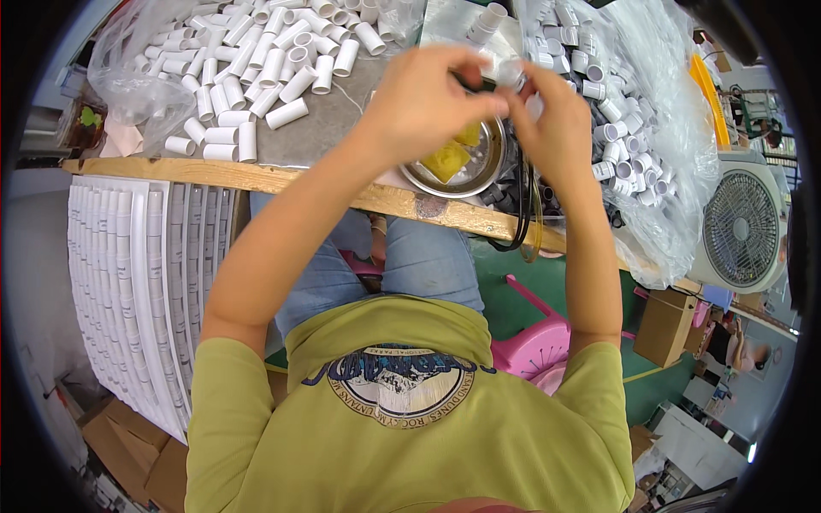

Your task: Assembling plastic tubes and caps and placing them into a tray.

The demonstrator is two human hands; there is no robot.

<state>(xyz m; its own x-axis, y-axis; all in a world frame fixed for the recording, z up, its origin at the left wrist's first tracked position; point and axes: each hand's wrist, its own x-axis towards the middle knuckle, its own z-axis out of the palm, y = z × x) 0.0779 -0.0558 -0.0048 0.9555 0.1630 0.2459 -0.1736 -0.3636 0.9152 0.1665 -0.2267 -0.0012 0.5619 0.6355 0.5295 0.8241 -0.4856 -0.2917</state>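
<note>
Both my hands are raised over the table's front edge, close together. Between the thumb and fingers of my right hand [556, 124] is a small whitish cylindrical piece [510, 75], smeared by motion. My left hand [423, 98] is just left of it, thumb and forefinger apart with nothing seen between them. Below the hands, a round metal dish [489, 175] holds yellow sponge pieces [446, 160], partly hidden by my left hand. Beyond them a white tube [486, 23] stands on a flat pale surface.
Many white tubes [298, 85] lie heaped at the left, beside clear plastic [128, 85]. Small white-and-grey fittings [629, 141] fill a plastic bag at the right. Dark cables [523, 201] hang over the wooden edge [274, 177]. A fan [742, 227] stands far right, a pink stool [532, 346] below.
</note>
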